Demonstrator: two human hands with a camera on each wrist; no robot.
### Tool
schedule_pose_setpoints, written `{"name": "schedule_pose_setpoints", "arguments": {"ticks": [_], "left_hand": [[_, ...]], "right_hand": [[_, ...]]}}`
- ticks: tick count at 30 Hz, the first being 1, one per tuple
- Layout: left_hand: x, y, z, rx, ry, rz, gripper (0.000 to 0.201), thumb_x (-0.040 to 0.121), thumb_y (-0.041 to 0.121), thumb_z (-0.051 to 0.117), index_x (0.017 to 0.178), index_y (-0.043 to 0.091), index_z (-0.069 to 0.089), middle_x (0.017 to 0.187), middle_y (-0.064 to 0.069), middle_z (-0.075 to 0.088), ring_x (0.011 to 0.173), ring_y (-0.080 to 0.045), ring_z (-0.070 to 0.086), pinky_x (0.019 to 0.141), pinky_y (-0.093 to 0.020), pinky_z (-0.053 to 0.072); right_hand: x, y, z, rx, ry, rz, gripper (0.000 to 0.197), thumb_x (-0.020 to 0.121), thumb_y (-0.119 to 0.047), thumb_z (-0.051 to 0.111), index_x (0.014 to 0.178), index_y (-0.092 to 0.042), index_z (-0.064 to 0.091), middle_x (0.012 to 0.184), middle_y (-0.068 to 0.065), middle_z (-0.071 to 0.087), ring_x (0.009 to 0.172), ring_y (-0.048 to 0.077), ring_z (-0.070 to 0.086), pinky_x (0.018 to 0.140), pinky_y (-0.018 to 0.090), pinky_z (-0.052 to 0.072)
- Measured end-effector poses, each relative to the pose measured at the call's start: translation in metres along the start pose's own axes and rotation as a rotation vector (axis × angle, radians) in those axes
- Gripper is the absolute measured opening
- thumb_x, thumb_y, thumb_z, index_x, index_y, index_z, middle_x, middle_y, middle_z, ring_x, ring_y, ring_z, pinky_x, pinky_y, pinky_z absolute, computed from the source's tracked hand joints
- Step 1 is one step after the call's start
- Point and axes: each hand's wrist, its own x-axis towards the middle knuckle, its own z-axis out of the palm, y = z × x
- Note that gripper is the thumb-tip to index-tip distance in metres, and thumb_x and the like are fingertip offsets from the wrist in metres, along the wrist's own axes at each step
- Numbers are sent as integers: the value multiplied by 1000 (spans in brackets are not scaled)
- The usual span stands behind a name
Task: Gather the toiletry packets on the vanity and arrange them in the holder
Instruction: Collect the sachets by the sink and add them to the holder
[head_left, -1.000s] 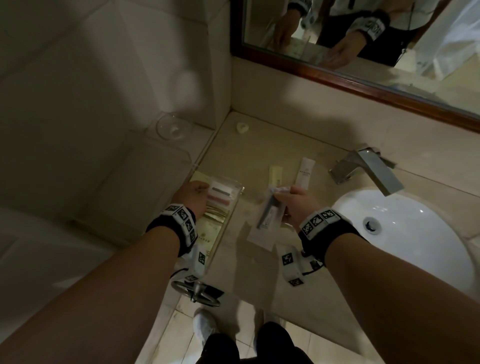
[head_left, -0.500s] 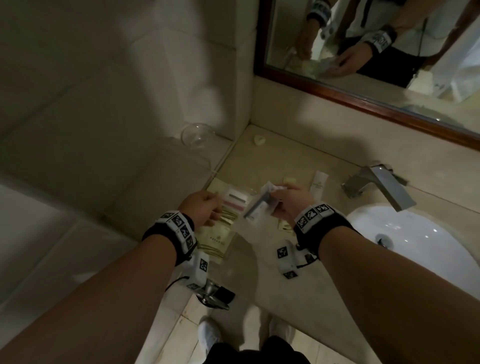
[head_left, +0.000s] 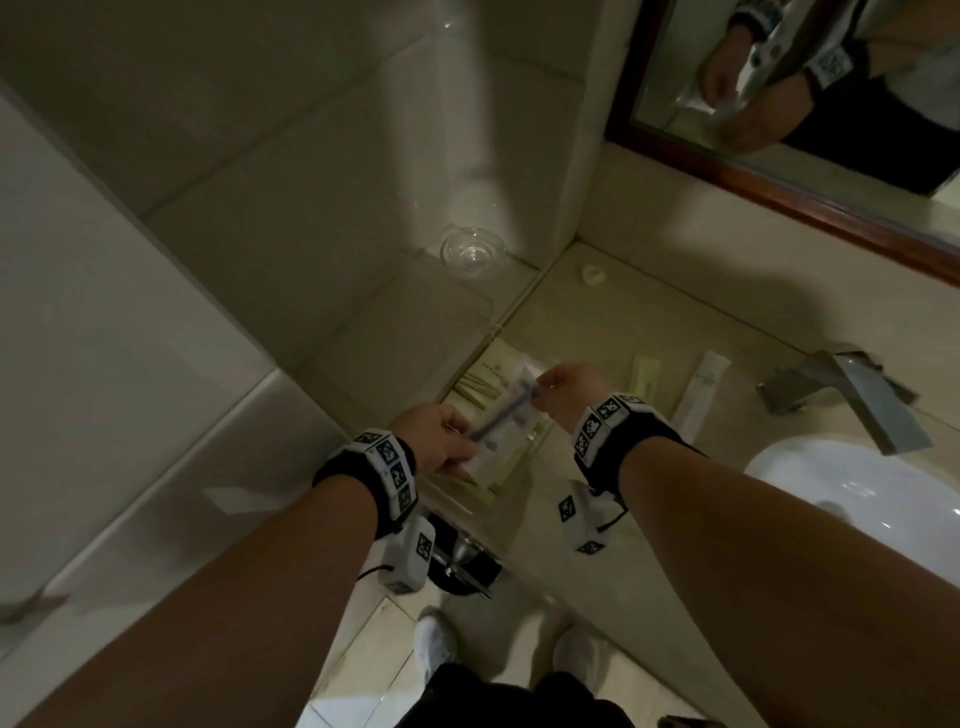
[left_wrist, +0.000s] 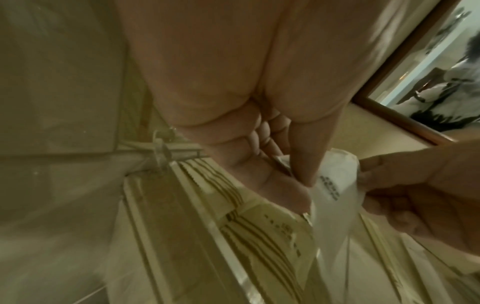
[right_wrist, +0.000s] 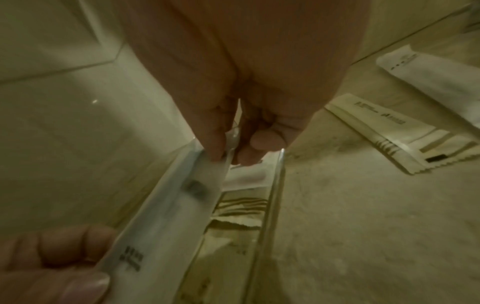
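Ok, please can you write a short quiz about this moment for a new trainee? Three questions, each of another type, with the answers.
1. True or false: both hands hold the translucent packet.
2. How many packets lie on the vanity between the holder and the faucet?
3. The packet is: A) over the holder B) in the sink C) on the floor.

Key
1. True: left hand and right hand pinch its ends.
2. Two.
3. A.
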Motion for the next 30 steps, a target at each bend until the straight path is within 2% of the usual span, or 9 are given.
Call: {"name": "schedule_pose_setpoints", "arguments": {"ticks": [5, 7, 10, 15, 18, 20, 25, 28, 30], "left_hand": [[-3, -15, 8, 150, 71, 31, 16, 86, 5, 71, 98, 15, 66, 89, -6, 73, 61, -18, 72, 59, -30, 59], [-3, -21, 8, 223, 100, 39, 13, 85, 9, 72, 94, 17, 68, 85, -3, 75, 63, -15, 74, 63, -32, 60], [-5, -22, 8, 292, 122, 40, 12, 85, 13, 73, 94, 20, 69, 83, -1, 76, 68, -15, 75, 76, -36, 62], [-6, -20, 9, 456, 142, 57, 13, 86, 16, 70, 99, 20, 70, 82, 1, 75, 66, -13, 74, 72, -34, 62], [-7, -17, 7, 574, 140, 87, 15, 86, 19, 70, 101, 21, 72, 84, 1, 75, 70, -13, 73, 74, -34, 62], [-9, -16, 6, 639, 146, 105, 14, 86, 23, 69, 99, 21, 73, 87, 1, 74, 72, -14, 72, 75, -34, 62], [-11, -16, 3, 708, 210, 143, 25, 89, 33, 55, 84, 13, 71, 80, -7, 72, 73, -23, 71, 68, -36, 59], [-8, -13, 2, 689, 286, 196, 21, 90, 32, 55, 89, 17, 69, 86, 1, 70, 76, -19, 66, 71, -34, 58], [-7, -10, 3, 661, 315, 246, 17, 90, 31, 55, 95, 21, 68, 94, -1, 69, 80, -16, 64, 74, -33, 57]], "right_hand": [[3, -8, 2, -239, -28, -46, 41, 102, -28, 50, 135, -5, 58, 140, 13, 56, 125, 29, 56, 103, 33, 43], [2, -8, 4, -326, -27, -74, 40, 103, -25, 48, 137, -6, 56, 141, 13, 56, 125, 29, 56, 105, 33, 44], [-2, -3, 8, -452, -53, -112, 37, 101, -26, 51, 131, -8, 61, 132, 11, 62, 117, 27, 61, 99, 32, 49], [4, 8, 14, -500, -44, -140, 41, 99, -44, 51, 114, -11, 70, 112, 10, 70, 95, 26, 66, 80, 30, 53], [4, 13, 17, -509, -18, -153, 43, 97, -53, 50, 102, -17, 72, 104, 6, 71, 76, 19, 63, 66, 26, 44], [4, 15, 17, -536, -27, -150, 44, 97, -55, 48, 106, -19, 73, 107, 4, 70, 86, 21, 65, 68, 26, 44], [2, 12, 14, -468, -50, -120, 34, 99, -34, 50, 124, -18, 68, 127, 7, 65, 107, 26, 65, 93, 36, 54], [3, 16, 15, -360, 51, -99, 33, 96, -11, 49, 119, -24, 69, 124, 5, 66, 100, 25, 67, 89, 36, 57], [4, 18, 12, -336, 116, -114, 36, 95, -11, 49, 123, -27, 66, 131, 2, 62, 107, 24, 63, 94, 35, 54]]}}
